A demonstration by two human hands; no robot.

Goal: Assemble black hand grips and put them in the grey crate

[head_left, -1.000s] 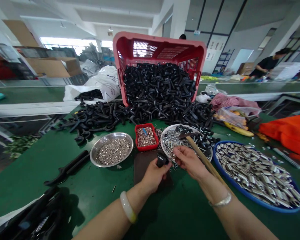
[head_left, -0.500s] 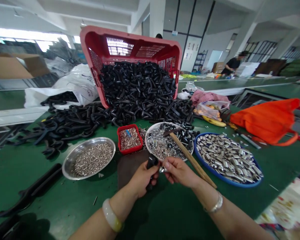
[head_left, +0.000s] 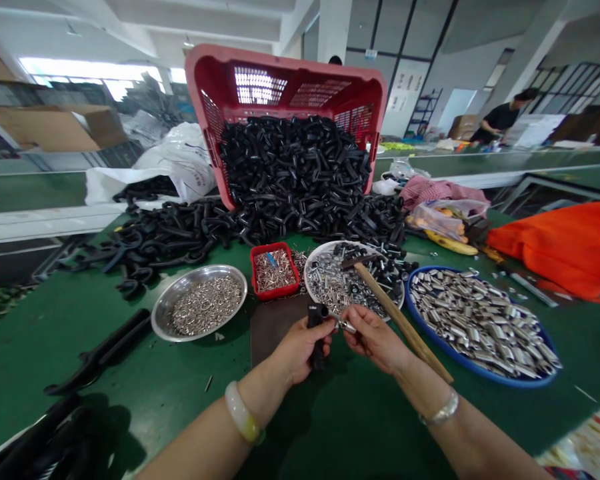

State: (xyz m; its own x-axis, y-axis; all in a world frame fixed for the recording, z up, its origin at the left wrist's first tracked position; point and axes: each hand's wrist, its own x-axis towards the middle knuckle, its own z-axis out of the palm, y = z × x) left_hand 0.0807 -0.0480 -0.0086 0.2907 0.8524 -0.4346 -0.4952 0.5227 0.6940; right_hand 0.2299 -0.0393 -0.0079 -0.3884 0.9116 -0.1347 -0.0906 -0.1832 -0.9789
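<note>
Left hand [head_left: 297, 350] kept its grip clamped on a black plastic fitting [head_left: 316, 321], midway between table [head_left: 380, 427] left and right edges; right hand [head_left: 373, 337] pinched shiny metal pieces [head_left: 349, 327] just beside it.

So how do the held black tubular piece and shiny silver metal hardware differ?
The black piece is larger; the silver hardware is smaller and brighter. The black piece stands nearly upright in the left hand; the silver hardware slants in the right hand. Both are held close together.
</note>
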